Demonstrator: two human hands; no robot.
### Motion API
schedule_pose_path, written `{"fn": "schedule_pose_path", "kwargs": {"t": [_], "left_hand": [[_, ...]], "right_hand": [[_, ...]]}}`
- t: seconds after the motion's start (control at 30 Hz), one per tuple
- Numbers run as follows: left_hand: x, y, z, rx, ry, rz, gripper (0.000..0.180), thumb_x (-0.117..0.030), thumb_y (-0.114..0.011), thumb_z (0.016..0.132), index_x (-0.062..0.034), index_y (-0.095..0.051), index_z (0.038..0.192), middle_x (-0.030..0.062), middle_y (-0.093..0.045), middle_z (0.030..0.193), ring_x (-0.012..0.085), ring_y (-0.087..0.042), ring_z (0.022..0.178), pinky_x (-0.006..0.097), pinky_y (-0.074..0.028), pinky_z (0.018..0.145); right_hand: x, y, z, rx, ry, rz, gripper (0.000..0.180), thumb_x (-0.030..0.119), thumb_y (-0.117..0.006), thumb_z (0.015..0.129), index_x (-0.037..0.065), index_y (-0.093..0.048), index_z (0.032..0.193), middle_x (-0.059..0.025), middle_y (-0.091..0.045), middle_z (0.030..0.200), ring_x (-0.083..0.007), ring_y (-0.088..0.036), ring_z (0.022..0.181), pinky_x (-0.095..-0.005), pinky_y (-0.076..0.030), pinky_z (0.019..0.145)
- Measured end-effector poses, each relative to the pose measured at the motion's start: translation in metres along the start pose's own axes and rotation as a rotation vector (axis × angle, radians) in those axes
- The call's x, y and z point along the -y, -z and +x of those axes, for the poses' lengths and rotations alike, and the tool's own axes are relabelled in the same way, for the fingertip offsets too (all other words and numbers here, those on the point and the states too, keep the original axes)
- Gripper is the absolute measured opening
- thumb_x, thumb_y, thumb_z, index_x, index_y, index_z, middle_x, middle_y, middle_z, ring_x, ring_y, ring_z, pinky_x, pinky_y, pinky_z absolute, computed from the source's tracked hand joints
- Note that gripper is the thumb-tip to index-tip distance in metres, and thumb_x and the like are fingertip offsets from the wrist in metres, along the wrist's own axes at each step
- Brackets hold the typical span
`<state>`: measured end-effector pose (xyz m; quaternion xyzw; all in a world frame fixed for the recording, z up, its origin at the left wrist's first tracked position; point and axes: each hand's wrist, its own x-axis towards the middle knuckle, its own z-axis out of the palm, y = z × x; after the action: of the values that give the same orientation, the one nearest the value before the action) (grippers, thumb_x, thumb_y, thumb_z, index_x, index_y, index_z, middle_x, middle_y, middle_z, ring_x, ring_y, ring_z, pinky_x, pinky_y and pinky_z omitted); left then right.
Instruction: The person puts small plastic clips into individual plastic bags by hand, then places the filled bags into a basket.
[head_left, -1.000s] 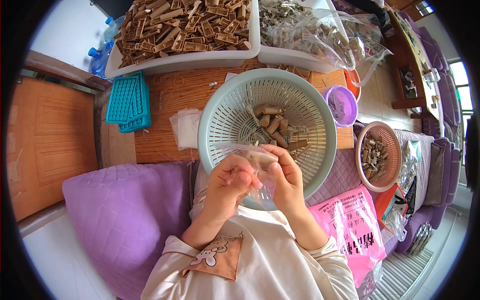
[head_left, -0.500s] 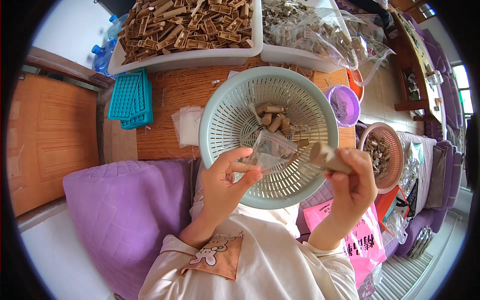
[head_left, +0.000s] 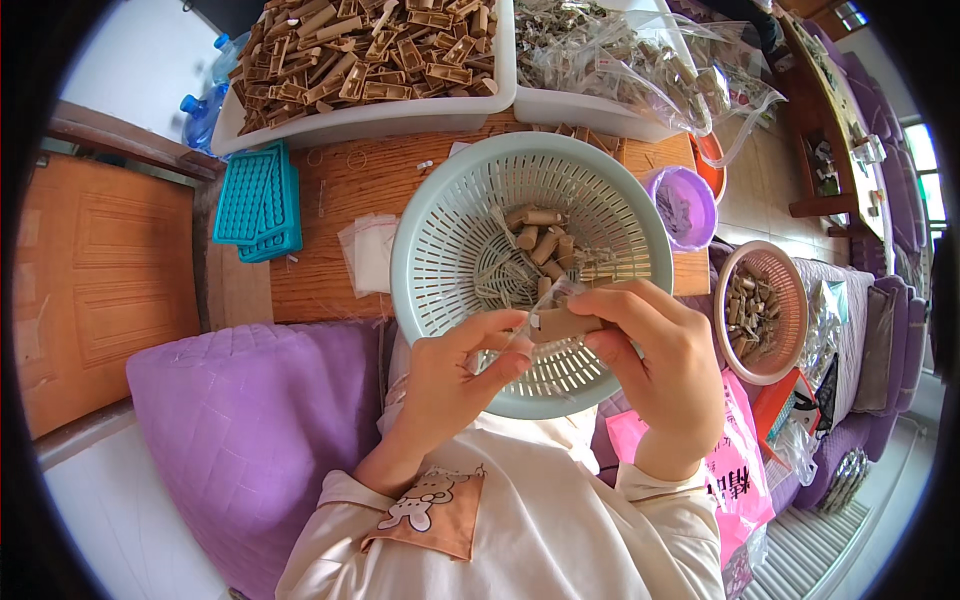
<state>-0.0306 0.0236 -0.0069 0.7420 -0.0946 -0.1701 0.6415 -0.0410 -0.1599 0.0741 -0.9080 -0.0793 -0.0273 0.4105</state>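
Over a pale green slotted basket (head_left: 612, 195), my two hands meet. My left hand (head_left: 450, 375) is closed, its fingertips pinching a small clear zip bag (head_left: 560, 295). Between the thumb and fingers of my right hand (head_left: 655, 350) is a tan plastic piece (head_left: 563, 325), held sideways against the bag; whether its end is inside the bag cannot be made out. Several similar tan pieces (head_left: 545, 243) lie at the basket's bottom with clear plastic scraps.
At the back stand a white tub (head_left: 440, 110) of brown parts and another white tub (head_left: 600, 112) of bagged pieces. Teal trays (head_left: 258, 205) and flat clear bags (head_left: 370, 250) lie left on the wooden table. To the right are a purple bucket (head_left: 700, 210) and a pink basket (head_left: 795, 350).
My right hand has moved left with the tan piece, bringing it to the bag at my left fingertips. The left hand has stayed nearly in place.
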Motion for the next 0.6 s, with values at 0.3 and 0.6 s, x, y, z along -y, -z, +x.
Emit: {"fn": "schedule_pose_path", "kwargs": {"t": [0.3,0.6], "left_hand": [[-0.003,-0.003,0.001,0.120,0.045,-0.111,0.038,-0.018,-0.071,0.071,-0.0044,-0.060,0.104,0.0001,-0.063,0.081,-0.0005,-0.032,0.050,0.017,-0.026,0.041],[-0.004,-0.007,0.005,0.252,0.066,-0.068,0.031,-0.015,-0.071,0.069,-0.0045,-0.062,0.097,0.0011,-0.063,0.074,0.0019,-0.038,0.051,0.019,-0.033,0.046]], "right_hand": [[-0.011,0.007,0.015,0.308,0.055,0.004,0.018,0.003,-0.059,0.072,0.001,-0.056,0.090,-0.0119,-0.057,0.074,-0.0301,-0.057,0.068,-0.0373,-0.045,0.061],[-0.011,0.002,0.033,0.459,0.150,0.089,0.010,0.006,-0.060,0.070,0.002,-0.057,0.078,-0.0108,-0.059,0.071,-0.0295,-0.059,0.065,-0.0361,-0.046,0.057]]}}
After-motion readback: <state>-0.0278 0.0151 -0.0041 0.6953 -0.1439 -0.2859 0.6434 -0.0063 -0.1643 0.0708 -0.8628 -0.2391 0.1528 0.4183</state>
